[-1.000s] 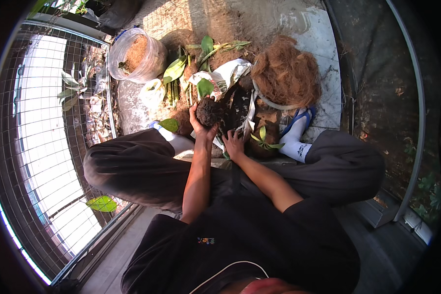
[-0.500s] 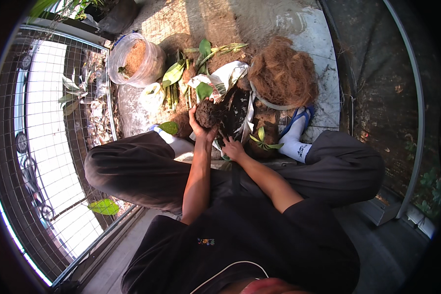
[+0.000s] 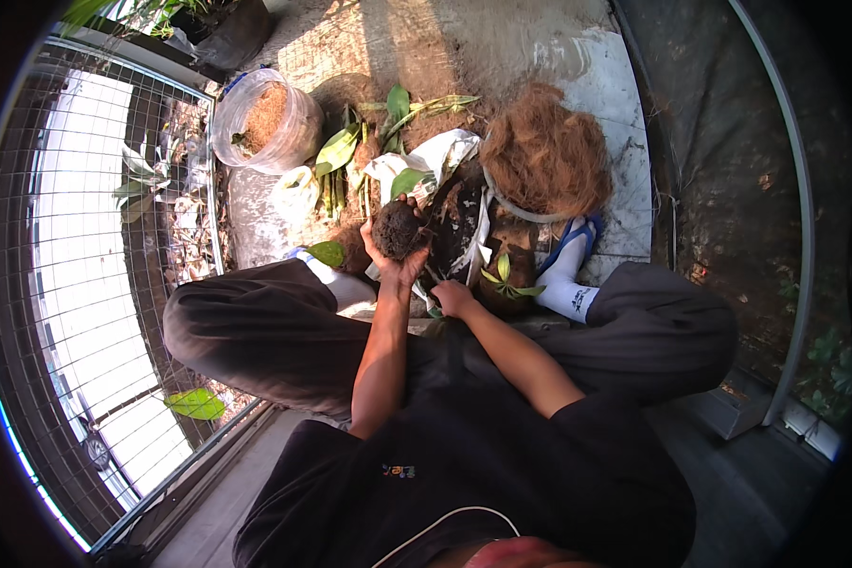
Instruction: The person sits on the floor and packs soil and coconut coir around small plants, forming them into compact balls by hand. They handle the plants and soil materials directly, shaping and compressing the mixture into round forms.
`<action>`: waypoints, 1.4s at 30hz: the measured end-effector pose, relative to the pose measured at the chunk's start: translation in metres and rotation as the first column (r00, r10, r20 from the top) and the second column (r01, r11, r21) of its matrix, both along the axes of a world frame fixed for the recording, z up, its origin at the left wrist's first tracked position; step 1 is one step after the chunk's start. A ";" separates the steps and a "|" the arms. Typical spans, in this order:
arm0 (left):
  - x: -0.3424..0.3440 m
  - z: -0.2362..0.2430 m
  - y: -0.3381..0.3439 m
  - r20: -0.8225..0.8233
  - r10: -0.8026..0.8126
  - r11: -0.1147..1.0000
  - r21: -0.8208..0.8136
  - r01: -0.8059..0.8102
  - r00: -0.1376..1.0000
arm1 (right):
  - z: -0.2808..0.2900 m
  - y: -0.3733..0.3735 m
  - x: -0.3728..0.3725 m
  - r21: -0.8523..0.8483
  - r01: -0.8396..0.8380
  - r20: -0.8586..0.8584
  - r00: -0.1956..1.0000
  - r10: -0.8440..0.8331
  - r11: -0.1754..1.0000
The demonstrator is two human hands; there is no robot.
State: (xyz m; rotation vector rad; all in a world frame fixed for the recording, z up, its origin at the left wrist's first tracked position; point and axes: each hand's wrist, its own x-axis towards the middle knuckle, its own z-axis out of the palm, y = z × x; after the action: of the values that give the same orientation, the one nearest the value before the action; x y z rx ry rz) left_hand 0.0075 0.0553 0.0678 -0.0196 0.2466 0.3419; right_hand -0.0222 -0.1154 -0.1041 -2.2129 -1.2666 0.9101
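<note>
My left hand (image 3: 393, 267) cups a round, dark root ball (image 3: 398, 233) from below, its fingers curled round the side. A green leaf (image 3: 407, 182) shows just beyond the ball; whether it grows from it I cannot tell. Close by on the right, my right hand (image 3: 454, 299) is closed in a fist, slightly lower than the ball. A thin pale strand or stick shows near its fingers, but what it grips is hidden. Beyond that hand lies an opened white sack (image 3: 485, 227) with dark soil (image 3: 457, 222) on it.
A clear plastic tub (image 3: 301, 142) with brown crumbly material stands far left. Leafy cut plants (image 3: 337, 151) lie beside it. Brown coconut-like fibre (image 3: 549, 151) heaps over a basin at right. A small plant (image 3: 506, 277) sits near my right foot. Wire mesh (image 3: 85, 265) bounds the left.
My right hand has drawn slightly nearer me, its fingers going from extended to closed. The root ball has turned a little in my left hand and shifted slightly.
</note>
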 end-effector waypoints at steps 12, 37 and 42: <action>0.006 0.008 -0.003 -0.170 0.061 0.997 -0.045 -0.069 0.984 | 0.063 0.026 0.099 -0.485 0.639 -0.868 -0.267 -0.419 0.598; 0.011 -0.013 -0.004 -0.351 0.077 0.994 -0.051 -0.101 0.933 | 0.171 0.048 0.118 -0.067 0.970 -0.957 0.004 -0.290 0.234; 0.008 -0.034 -0.008 -0.628 -0.017 0.997 0.052 0.064 0.778 | 0.179 0.046 0.122 -0.125 0.925 -0.936 0.010 -0.352 0.358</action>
State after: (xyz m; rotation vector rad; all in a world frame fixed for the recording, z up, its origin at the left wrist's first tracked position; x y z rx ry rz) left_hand 0.0157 0.0472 0.0334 0.1761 0.9045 0.3043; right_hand 0.0998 -0.0698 0.0749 -1.1259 0.2377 0.8312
